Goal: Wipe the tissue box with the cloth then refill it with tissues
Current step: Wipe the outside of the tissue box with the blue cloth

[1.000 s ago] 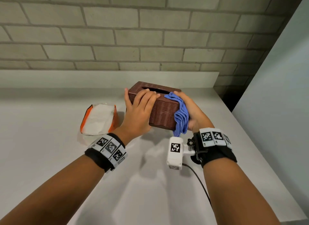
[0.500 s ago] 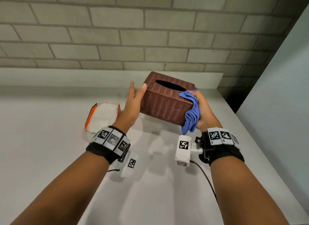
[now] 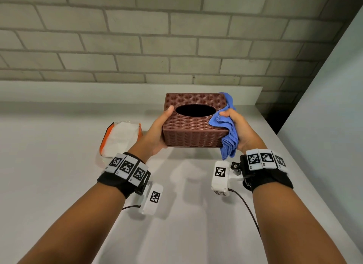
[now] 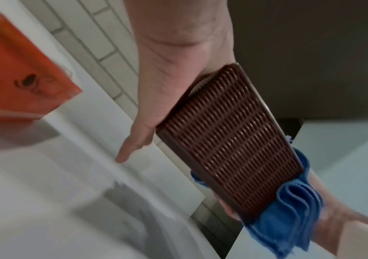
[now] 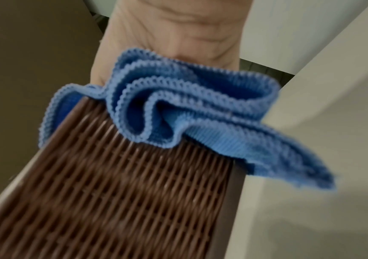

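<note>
A brown woven tissue box (image 3: 193, 126) is held off the white counter between both hands, its top with the empty oval opening turned up toward me. My left hand (image 3: 157, 130) grips the box's left end, thumb lying on the top edge, palm against the side (image 4: 167, 78). My right hand (image 3: 241, 130) grips a bunched blue cloth (image 3: 225, 124) and presses it against the box's right end and top corner. The wrist views show the woven side (image 4: 227, 149) (image 5: 123, 192) with cloth folds (image 4: 293, 219) (image 5: 189, 108) hanging at its far end.
An opened orange-and-white tissue pack (image 3: 121, 140) lies on the counter (image 3: 59, 185) left of the box, also seen in the left wrist view (image 4: 16, 78). A low ledge (image 3: 98, 90) and brick wall close the back. A pale panel (image 3: 324, 126) bounds the right side.
The box has risen off the counter and turned square to me, its opening now facing up. My left hand moved from lying over the box's front to its left end. The cloth stayed at the right end.
</note>
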The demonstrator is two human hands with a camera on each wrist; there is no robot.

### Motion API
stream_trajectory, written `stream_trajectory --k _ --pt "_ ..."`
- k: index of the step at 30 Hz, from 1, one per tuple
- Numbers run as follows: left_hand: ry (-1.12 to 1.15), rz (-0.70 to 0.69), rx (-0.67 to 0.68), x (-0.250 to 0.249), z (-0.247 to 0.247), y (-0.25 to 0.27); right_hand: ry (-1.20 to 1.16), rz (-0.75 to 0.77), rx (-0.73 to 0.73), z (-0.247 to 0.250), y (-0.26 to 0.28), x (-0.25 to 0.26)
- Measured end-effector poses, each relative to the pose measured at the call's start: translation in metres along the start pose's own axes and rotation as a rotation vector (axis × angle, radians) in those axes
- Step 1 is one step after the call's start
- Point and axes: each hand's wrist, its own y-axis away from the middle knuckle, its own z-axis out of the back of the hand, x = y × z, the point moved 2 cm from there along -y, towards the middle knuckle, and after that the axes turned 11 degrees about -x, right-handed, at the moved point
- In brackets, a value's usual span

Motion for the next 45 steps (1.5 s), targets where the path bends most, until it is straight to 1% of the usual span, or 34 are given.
stream_trajectory --k 3,9,13,15,18,20,22,23,25,27,30,31,33,36,37,39,41,43,45 --pt "0.028 -0.023 -0.009 0.000 -0.001 0.000 0.011 -0.007 -0.009 -0.001 0.001 -0.001" --pt "0.027 0.009 -0.003 0.003 0.001 0.002 0.059 0.003 -0.060 -0.001 0.001 -0.005" --pt "0.081 0.025 -0.048 0.005 0.001 0.005 0.190 0.060 -0.097 -0.008 0.006 0.000" --pt "0.126 0.025 -0.071 0.007 0.001 0.006 0.349 0.123 -0.147 -0.014 0.007 0.007" --pt "0.162 0.003 -0.088 0.007 0.001 0.008 0.683 0.294 -0.252 -0.021 0.007 0.020" --pt "0.153 -0.018 -0.093 0.006 0.001 0.009 0.880 0.437 -0.258 -0.023 0.005 0.023" --pt "0.127 -0.049 -0.080 0.006 0.000 0.010 1.207 0.546 -0.252 -0.027 0.009 0.020" --pt "0.116 -0.065 -0.070 0.006 -0.001 0.010 1.351 0.574 -0.256 -0.031 0.013 0.016" --pt "0.101 -0.092 -0.039 0.006 -0.003 0.011 1.498 0.605 -0.255 -0.041 0.023 0.008" --pt "0.097 -0.099 -0.020 0.007 -0.006 0.012 1.550 0.617 -0.214 -0.053 0.032 -0.001" --pt "0.096 -0.097 -0.014 0.010 -0.006 0.014 1.571 0.667 -0.072 -0.069 0.036 -0.014" --pt "0.096 -0.094 -0.014 0.011 -0.005 0.014 1.557 0.682 -0.045 -0.070 0.034 -0.013" --pt "0.098 -0.094 -0.014 0.011 -0.003 0.016 1.546 0.672 -0.066 -0.065 0.024 -0.008" --pt "0.107 -0.106 -0.035 0.011 0.001 0.020 1.603 0.601 -0.180 -0.051 0.012 0.001" --pt "0.111 -0.117 -0.040 0.011 0.002 0.021 1.616 0.588 -0.195 -0.050 0.012 0.001" --pt "0.114 -0.130 -0.028 0.011 0.003 0.021 1.612 0.586 -0.176 -0.056 0.019 -0.004" --pt "0.105 -0.122 -0.014 0.013 0.002 0.021 1.574 0.604 -0.114 -0.070 0.031 -0.014" --pt "0.108 -0.113 0.008 0.014 -0.001 0.020 1.554 0.650 -0.057 -0.083 0.040 -0.022" --pt "0.128 -0.097 0.046 0.017 -0.004 0.019 1.567 0.697 -0.035 -0.091 0.040 -0.022"
